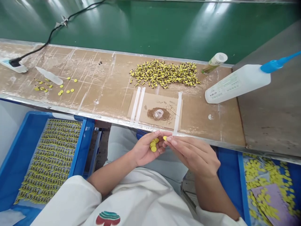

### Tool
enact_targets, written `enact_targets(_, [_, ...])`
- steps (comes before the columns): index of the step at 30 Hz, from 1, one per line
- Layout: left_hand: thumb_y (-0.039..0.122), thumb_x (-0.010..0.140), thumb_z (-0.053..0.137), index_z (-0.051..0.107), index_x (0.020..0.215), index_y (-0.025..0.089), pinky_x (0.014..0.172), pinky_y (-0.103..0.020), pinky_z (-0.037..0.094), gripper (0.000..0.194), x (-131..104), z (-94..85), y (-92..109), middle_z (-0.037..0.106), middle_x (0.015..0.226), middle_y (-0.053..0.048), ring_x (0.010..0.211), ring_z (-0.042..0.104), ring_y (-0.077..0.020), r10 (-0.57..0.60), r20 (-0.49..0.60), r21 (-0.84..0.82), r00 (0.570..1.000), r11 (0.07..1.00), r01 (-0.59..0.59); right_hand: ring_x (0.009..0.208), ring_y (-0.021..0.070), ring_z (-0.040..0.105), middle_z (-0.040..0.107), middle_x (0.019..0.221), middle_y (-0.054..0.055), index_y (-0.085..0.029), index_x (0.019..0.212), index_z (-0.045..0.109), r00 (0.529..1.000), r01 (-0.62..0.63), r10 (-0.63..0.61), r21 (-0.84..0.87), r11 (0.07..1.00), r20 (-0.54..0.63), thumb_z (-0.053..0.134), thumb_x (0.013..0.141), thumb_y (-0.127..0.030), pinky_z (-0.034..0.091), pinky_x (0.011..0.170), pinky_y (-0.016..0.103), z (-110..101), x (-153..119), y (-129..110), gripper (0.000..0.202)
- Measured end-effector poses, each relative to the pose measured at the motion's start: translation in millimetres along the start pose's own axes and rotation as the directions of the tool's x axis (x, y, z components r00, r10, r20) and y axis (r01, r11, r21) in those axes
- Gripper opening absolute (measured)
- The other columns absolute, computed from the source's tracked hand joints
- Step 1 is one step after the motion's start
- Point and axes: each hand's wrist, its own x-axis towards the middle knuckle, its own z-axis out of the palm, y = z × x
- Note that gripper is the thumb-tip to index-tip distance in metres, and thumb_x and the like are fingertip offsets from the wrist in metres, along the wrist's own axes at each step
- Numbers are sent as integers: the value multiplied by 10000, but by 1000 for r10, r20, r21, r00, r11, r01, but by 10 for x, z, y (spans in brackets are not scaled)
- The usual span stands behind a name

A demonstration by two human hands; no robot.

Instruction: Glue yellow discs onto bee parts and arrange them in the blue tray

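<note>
My left hand (146, 147) is cupped palm up over my lap, with several small yellow discs (153, 148) lying in it. Between the thumb and fingers of my right hand (196, 153) a single yellow disc (165, 138) is pinched, close to the left fingertips. In front of both hands, a cardboard piece (150, 100) is taped to the bench; a clear blob (158, 113) sits on it in a wet brown patch, beside a thin stick (174, 111). Behind it lies a heap of small yellow-and-black pieces (164, 73).
A white bottle with a blue nozzle (237, 84) and a small cylinder (215, 62) stand at right. Far left are a power strip (21, 66), a white tube (49, 75) and loose discs. Blue trays (80, 147) flank me; the right one holds yellow discs (263, 197).
</note>
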Motion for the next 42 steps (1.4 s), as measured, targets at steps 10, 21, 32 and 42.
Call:
enact_targets(10, [298, 811, 733, 757, 971, 89, 423, -137, 284, 265, -16, -47, 186, 592, 805, -34, 576, 440, -45, 62, -58, 133, 996, 990, -54, 1183, 225, 661, 687, 1239, 130, -66, 1328, 623, 995, 76, -79, 49, 996, 61, 679, 873, -4, 620, 969, 340, 74, 53, 126, 463])
enact_targets(21, [326, 864, 763, 774, 1085, 102, 480, -116, 266, 315, -32, -53, 250, 412, 709, 18, 625, 349, -40, 157, 33, 297, 987, 941, -159, 1018, 165, 720, 744, 1101, 46, -149, 1203, 688, 998, -15, 11, -56, 998, -69, 825, 778, -30, 614, 964, 278, 243, 213, 181, 461])
enact_targets(32, [345, 825, 810, 773, 1055, 90, 481, -107, 279, 346, 47, -32, 295, 381, 674, 47, 588, 309, -22, 154, 42, 202, 987, 966, -159, 1136, 193, 686, 716, 1186, 31, -151, 1346, 625, 994, 61, -70, -104, 993, -84, 698, 891, -39, 594, 1034, 322, 320, 180, 235, 474])
enact_targets(42, [333, 698, 901, 808, 1017, 183, 476, -137, 313, 365, 61, -47, 395, 508, 657, 25, 560, 370, -29, 287, 11, 240, 958, 929, -281, 1101, 186, 704, 707, 1185, -9, -246, 1464, 528, 994, 62, -75, -164, 984, -74, 659, 942, -106, 606, 1020, 297, 306, 311, 260, 556])
